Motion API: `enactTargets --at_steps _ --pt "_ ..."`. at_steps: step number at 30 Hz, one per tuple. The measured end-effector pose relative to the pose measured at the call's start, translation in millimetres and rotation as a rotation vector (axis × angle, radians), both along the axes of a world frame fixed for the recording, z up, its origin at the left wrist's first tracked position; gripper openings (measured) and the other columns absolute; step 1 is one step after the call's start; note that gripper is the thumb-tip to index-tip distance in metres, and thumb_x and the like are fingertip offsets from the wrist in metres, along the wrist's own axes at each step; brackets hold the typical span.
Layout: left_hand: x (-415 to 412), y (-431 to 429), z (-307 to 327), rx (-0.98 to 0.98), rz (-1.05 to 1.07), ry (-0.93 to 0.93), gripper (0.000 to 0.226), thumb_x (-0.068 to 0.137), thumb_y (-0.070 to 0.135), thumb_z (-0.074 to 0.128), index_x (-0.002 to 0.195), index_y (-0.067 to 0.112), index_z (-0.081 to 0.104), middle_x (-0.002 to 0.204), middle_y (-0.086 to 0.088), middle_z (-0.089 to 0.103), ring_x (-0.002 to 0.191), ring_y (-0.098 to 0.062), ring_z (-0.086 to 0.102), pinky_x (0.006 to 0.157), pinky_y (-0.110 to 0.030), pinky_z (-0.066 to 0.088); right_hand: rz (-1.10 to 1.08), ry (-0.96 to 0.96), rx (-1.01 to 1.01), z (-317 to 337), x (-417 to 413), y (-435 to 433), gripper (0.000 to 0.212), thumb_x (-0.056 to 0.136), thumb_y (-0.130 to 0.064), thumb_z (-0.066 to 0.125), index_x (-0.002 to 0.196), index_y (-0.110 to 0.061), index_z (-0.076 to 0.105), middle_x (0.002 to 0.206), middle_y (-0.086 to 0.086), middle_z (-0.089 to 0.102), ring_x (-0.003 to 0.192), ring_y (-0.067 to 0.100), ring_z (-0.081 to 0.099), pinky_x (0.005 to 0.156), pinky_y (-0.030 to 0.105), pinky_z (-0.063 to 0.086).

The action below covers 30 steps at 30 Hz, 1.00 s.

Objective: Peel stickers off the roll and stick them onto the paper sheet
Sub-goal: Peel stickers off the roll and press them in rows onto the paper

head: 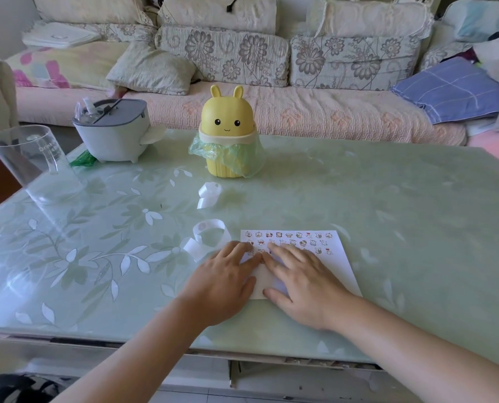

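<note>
Counter (387, 199): glossy glass top. The paper sheet (338, 263) lies flat at its 6 o'clock, near the front edge.

Left hand (225, 283) and right hand (306, 286) are both spread flat with fingers straight, gripping nothing. They press on the sheet's 9 o'clock half, fingertips meeting at the third row. I can't tell if a sticker is under them.

The sticker roll (210, 231) is a loose curled strip just beside the sheet at its 10 o'clock, close to the left hand. Stickers (293, 242) fill two rows at the sheet's 12 o'clock, with a third row partly done.

Risks:
- The sheet may skate on the slick glass if the hands push sideways, leaving the row crooked.
- Rubbing could crease or lift a neighbouring sticker.
- The left hand could knock the strip when it reaches back, or the strip could curl and stick to itself.
</note>
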<state>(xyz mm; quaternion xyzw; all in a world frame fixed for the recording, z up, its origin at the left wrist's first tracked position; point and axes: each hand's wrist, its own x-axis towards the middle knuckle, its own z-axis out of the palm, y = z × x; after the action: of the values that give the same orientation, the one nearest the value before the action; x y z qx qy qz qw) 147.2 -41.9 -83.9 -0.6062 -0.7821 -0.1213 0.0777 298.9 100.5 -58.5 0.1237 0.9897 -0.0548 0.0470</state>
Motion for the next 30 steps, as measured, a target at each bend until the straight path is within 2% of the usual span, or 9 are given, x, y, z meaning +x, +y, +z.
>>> enactTargets --at_steps 4,7,10,13,17,19,23,26,30 --pt "1 1 0 -0.023 0.007 -0.031 0.050 0.092 0.042 0.035 0.133 0.025 0.058 0.133 0.003 0.057 0.123 -0.017 0.053 0.083 -0.034 0.055 -0.003 0.041 -0.061 -3 5 6 0.085 0.082 -0.068 0.010 0.156 -0.029 0.027 0.166 -0.004 0.011 0.153 0.016 0.006 0.123 0.035 0.006" --pt "-1 -1 5 -0.014 -0.015 -0.054 0.046 0.091 0.043 0.037 0.127 0.029 0.063 0.130 0.001 0.060 0.119 -0.018 0.057 0.075 -0.034 0.058 -0.017 0.083 -0.111 -4 7 11 0.068 0.091 -0.062 0.023 0.150 -0.034 0.040 0.164 -0.009 0.021 0.151 0.013 0.014 0.121 0.030 0.010" --pt "-5 -3 9 -0.005 -0.079 -0.093 0.040 0.091 0.040 0.041 0.122 0.037 0.065 0.130 -0.004 0.062 0.119 -0.021 0.059 0.079 -0.034 0.057 -0.041 0.134 -0.177 -2 4 14 0.053 0.096 -0.051 0.037 0.144 -0.033 0.049 0.159 -0.010 0.033 0.147 0.012 0.026 0.118 0.030 0.016" --pt "-5 -4 10 0.036 -0.101 -0.143 0.036 0.091 0.039 0.044 0.119 0.039 0.067 0.131 -0.005 0.062 0.121 -0.021 0.057 0.088 -0.033 0.055 -0.059 0.158 -0.175 0 -1 15 0.054 0.094 -0.050 0.036 0.141 -0.030 0.052 0.151 -0.010 0.043 0.139 0.013 0.036 0.113 0.032 0.026" --pt "-4 -3 9 0.057 -0.055 -0.205 0.039 0.089 0.039 0.052 0.127 0.033 0.060 0.134 0.005 0.059 0.126 -0.014 0.051 0.095 -0.030 0.050 -0.028 0.124 -0.069 0 -5 12 0.065 0.091 -0.057 0.024 0.143 -0.028 0.050 0.149 -0.002 0.043 0.137 0.020 0.038 0.110 0.038 0.029" --pt "-5 -2 7 0.032 -0.031 -0.199 0.044 0.089 0.046 0.046 0.130 0.034 0.057 0.136 0.008 0.055 0.128 -0.012 0.047 0.094 -0.031 0.050 -0.008 0.112 -0.039 0 -5 12 0.067 0.089 -0.057 0.022 0.139 -0.027 0.055 0.147 0.001 0.047 0.134 0.024 0.042 0.107 0.042 0.033" --pt "-7 2 5 0.031 -0.017 -0.207 0.048 0.086 0.050 0.039 0.122 0.030 0.063 0.134 0.009 0.055 0.126 -0.012 0.048 0.090 -0.032 0.052 -0.027 0.201 -0.102 2 -6 16 0.047 0.092 -0.048 0.037 0.122 -0.032 0.070 0.134 -0.002 0.059 0.123 0.023 0.051 0.100 0.040 0.038" --pt "-8 4 8 0.073 -0.032 -0.214 0.039 0.086 0.047 0.041 0.107 0.025 0.065 0.129 0.007 0.055 0.118 -0.015 0.052 0.079 -0.038 0.055 -0.068 0.285 -0.174 5 -11 19 0.031 0.092 -0.036 0.052 0.110 -0.029 0.076 0.118 -0.007 0.063 0.113 0.020 0.055 0.095 0.037 0.042" --pt "-15 10 20 0.293 -0.004 -0.176 0.015 0.085 0.019 0.063 0.099 0.016 0.067 0.104 0.001 0.058 0.094 -0.023 0.057 0.071 -0.039 0.053 -0.141 0.353 -0.247 10 -26 19 0.023 0.092 -0.025 0.059 0.109 -0.026 0.075 0.109 -0.005 0.065 0.106 0.020 0.058 0.091 0.035 0.047"
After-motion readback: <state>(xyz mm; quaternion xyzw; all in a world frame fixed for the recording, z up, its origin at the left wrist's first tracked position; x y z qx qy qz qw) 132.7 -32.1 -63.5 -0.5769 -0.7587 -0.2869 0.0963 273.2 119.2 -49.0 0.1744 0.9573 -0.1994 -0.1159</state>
